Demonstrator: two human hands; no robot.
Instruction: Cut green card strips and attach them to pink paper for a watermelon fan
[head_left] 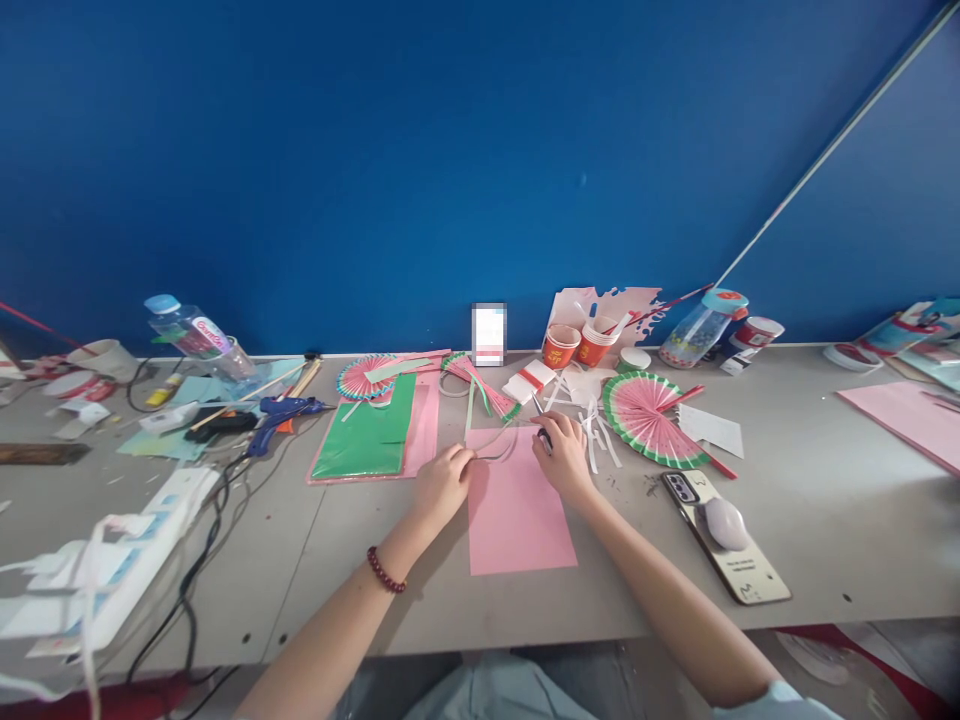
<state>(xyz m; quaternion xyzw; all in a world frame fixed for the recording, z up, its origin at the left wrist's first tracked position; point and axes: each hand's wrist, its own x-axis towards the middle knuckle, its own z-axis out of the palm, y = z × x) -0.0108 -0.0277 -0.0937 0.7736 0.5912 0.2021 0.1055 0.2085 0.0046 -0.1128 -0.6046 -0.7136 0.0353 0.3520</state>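
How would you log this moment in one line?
Left hand: pinching thin curved strip; right hand: holding dark tool, type unclear; table: pink sheet, green-edged paper fan

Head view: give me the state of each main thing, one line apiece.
Left hand, pinching the strip
Right hand, gripping a dark tool
Strip, curved
Pink sheet, flat
Green-edged fan, spread open
Glue gun, lying down
Bottle, capped
Jar, lidded
Red cups, upright
Phone, back up
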